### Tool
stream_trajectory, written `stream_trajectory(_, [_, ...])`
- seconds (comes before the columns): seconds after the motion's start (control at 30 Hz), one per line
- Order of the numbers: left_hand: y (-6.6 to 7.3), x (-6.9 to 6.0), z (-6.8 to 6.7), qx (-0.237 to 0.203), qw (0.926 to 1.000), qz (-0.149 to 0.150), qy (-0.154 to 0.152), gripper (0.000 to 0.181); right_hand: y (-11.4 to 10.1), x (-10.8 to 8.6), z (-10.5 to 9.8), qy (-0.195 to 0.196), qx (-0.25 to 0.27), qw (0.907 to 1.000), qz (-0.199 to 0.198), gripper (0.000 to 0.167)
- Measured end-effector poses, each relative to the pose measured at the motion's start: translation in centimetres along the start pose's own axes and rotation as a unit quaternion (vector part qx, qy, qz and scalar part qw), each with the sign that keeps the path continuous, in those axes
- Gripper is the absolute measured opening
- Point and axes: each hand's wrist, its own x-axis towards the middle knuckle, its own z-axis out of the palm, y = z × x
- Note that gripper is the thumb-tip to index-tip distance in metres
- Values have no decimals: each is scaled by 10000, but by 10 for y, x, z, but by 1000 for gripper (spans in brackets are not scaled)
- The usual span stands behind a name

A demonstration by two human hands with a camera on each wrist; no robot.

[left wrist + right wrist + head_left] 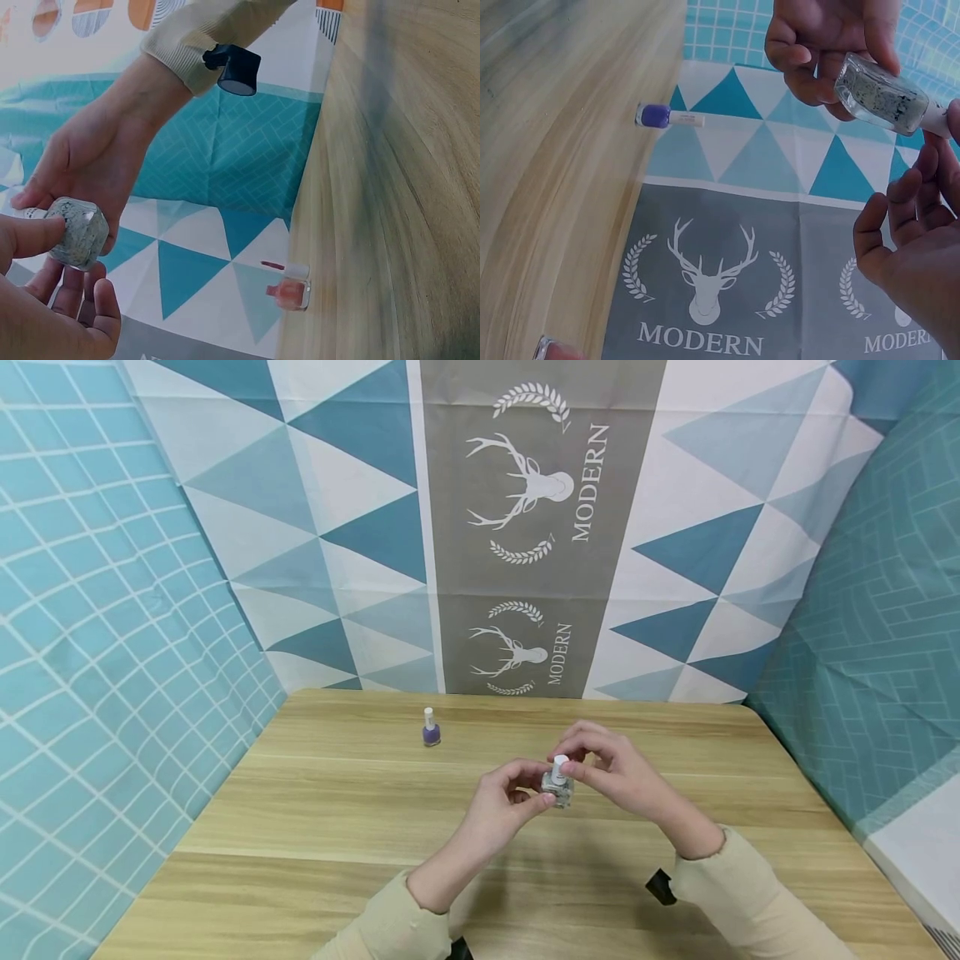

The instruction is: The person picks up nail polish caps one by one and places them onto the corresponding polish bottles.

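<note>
A clear glass bottle with speckled contents [557,791] [77,232] [883,94] is held between both hands above the table. My left hand [491,814] [52,315] [836,34] holds its glass body between thumb and fingers. The thumb and fingers of my right hand [622,774] [101,165] [922,255] pinch the white cap [559,768] [936,120]. The cap sits on the bottle's neck, and the bottle is tilted.
A purple bottle with a white cap [431,735] [655,115] stands towards the back of the wooden table [337,818], left of the hands. A pinkish-red bottle [291,293] shows in the left wrist view, with a white piece [298,271] beside it. Patterned sheets surround the table.
</note>
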Motion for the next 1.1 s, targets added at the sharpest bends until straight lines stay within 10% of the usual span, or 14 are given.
stream_trajectory(0.63, [1,-1,1,104,9999,114,40,25,-16,4,5,520,-412,9964,518,20])
stream_trajectory(1.1, [-1,-2,0,153,9996,228,9,27,0,-3,-5,-481,273,9984,-100,25])
